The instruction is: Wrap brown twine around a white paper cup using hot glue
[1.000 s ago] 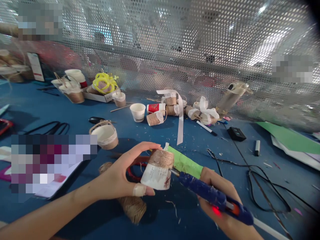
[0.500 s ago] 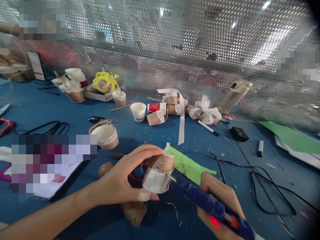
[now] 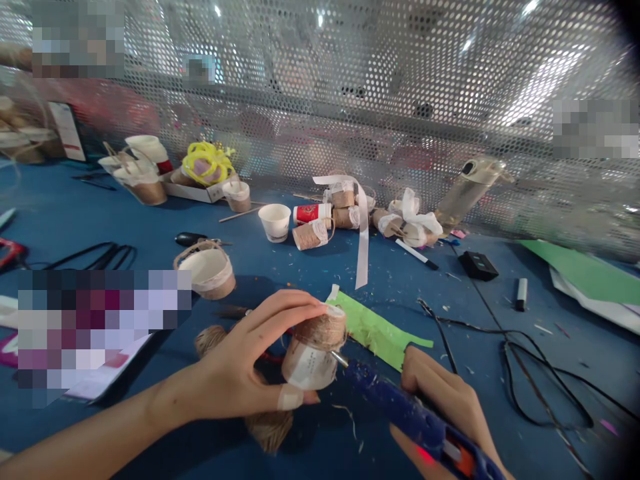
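Observation:
My left hand (image 3: 255, 360) grips a paper cup (image 3: 310, 365) between thumb and fingers, its narrow end up. Brown twine (image 3: 323, 330) winds round the cup's upper part, while the lower part shows bare white. A bandage wraps my left thumb. My right hand (image 3: 445, 407) is closed round a blue hot glue gun (image 3: 400, 407) with a red light glowing on it. The metal nozzle is at the cup's side, by the lower edge of the twine; whether it touches, I cannot tell. A twine ball (image 3: 270, 427) lies beneath my left hand, with scissors partly hidden behind that hand.
Behind the cup lies a green paper strip (image 3: 375, 327). A twine-wrapped basket cup (image 3: 207, 272) stands left, a white cup (image 3: 275, 223) farther back. Several wrapped cups, a white ribbon (image 3: 363, 247) and a bottle (image 3: 465, 193) sit before the perforated metal screen (image 3: 300, 120). A black cable (image 3: 505, 360) runs right.
The cup has tilted slightly more upright in my left hand. The glue gun has shifted a little left and down, its nozzle staying near the twine's lower edge.

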Tool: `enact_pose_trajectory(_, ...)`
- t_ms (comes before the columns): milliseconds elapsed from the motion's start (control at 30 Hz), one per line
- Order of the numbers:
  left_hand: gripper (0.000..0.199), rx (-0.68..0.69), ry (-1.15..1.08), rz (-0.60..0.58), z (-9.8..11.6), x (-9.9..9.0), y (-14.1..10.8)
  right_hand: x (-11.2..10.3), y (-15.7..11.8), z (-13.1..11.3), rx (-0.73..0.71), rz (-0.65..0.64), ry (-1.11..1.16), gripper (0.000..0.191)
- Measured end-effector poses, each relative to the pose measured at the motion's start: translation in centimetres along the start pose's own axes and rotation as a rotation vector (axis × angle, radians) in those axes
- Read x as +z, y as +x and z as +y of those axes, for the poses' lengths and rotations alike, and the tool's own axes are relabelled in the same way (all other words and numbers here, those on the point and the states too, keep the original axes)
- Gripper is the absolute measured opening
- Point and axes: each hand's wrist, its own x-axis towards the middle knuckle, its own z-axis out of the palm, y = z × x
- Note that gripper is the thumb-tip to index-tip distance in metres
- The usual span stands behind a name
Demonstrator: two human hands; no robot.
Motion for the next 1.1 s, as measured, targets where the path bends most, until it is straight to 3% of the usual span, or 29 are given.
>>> enact_pose_trajectory(400,0.085,0.020,-0.013,0.004,-0.30,0.17,-0.20,-0.14,-0.33,-0.05,-0.004,-0.008,-0.008,0.026)
enact_pose_trajectory(1100,0.080,-0.063,-0.034,0.005,0.12,0.32,-0.19,-0.30,-0.16,-0.79,0.082,0.010,-0.003,0.023)
